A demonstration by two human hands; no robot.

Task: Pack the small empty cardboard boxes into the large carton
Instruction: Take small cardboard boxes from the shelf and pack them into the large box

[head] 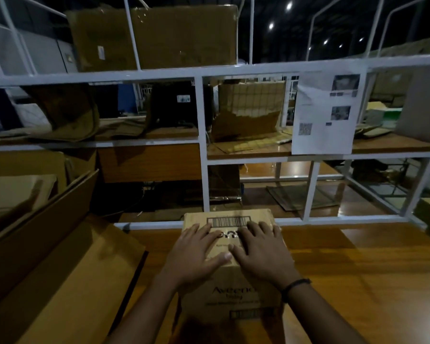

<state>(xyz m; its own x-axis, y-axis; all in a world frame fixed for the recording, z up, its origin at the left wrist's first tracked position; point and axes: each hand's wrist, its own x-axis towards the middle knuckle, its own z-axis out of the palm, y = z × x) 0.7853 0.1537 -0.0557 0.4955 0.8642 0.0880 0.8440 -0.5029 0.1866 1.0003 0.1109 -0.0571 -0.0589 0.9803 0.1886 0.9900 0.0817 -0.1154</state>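
The small cardboard box stands closed on the wooden worktop, centred in front of the person. The left hand and the right hand lie flat on its top face, fingers straight and spread, gripping nothing. The large carton sits just left of the box with its flaps open; its contents cannot be seen. A white shelf frame stands directly behind the box, carrying a printed sheet and a brown carton on top.
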